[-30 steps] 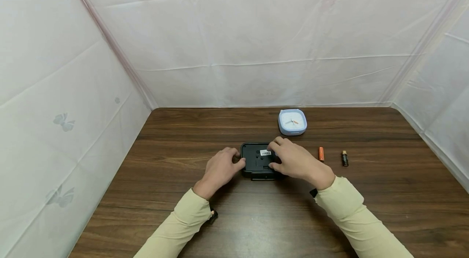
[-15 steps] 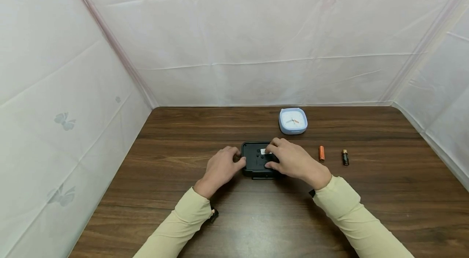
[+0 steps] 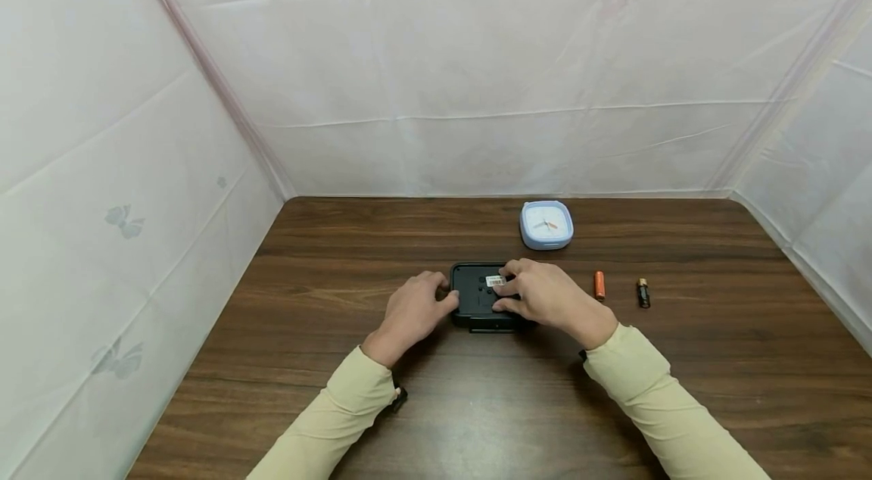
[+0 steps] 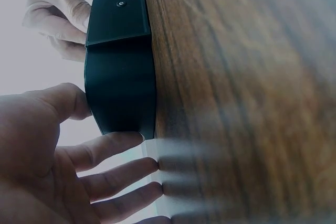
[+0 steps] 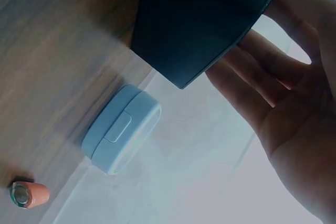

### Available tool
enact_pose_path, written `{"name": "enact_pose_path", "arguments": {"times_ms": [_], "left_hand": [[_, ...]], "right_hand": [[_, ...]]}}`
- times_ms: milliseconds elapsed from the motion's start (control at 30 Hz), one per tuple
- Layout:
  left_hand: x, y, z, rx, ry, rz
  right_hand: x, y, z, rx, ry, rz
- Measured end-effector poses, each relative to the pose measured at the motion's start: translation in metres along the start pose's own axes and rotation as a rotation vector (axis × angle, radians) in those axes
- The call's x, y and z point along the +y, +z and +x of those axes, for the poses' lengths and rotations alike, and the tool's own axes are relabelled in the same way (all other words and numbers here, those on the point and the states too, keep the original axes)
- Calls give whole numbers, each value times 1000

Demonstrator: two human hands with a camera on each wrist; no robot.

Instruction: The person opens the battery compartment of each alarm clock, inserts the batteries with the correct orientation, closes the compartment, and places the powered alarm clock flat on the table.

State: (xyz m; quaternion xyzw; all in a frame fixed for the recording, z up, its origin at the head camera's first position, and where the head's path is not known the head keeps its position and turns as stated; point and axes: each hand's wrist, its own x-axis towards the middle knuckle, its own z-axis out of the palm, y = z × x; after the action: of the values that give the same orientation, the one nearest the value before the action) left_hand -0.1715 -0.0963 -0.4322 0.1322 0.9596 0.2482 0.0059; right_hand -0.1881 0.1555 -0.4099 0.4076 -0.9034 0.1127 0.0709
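A black plastic device point(image 3: 474, 298) lies on the table with its back up, showing a white barcode label point(image 3: 495, 281) and small round buttons. My left hand point(image 3: 415, 308) holds its left end. In the left wrist view, the thumb is at the upper edge and the index finger point(image 4: 118, 142) at the end, the other fingers reaching down to the table. My right hand point(image 3: 552, 297) lies over the device's right part, thumb and fingertips pressing on the back; the part beneath is hidden. In the right wrist view, these fingers point(image 5: 252, 72) extend over the device's edge.
A light blue alarm clock point(image 3: 546, 225) lies face up behind the device. To the right are an orange battery point(image 3: 599, 285) and a black battery with a gold end point(image 3: 643, 293). White sheeting point(image 3: 436, 86) walls the wooden table point(image 3: 327, 245) at the back and sides.
The right thumb has shifted slightly left on the device's back, and the right fingers have moved a little around the label. The left hand keeps its place at the left end.
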Motion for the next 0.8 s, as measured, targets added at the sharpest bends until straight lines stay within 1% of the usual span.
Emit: {"name": "enact_pose_path", "arguments": {"times_ms": [233,300,633,800], "left_hand": [[0,0,0,3,11,-8],[0,0,0,1,17,-11],[2,0,-1,1,19,-24],[1,0,-1,-4,12,-23]], "right_hand": [[0,5,-1,70,-79,-80],[1,7,-3,80,-93,-98],[5,12,-7,134,-192,-139],[5,13,-6,146,-210,-145]]}}
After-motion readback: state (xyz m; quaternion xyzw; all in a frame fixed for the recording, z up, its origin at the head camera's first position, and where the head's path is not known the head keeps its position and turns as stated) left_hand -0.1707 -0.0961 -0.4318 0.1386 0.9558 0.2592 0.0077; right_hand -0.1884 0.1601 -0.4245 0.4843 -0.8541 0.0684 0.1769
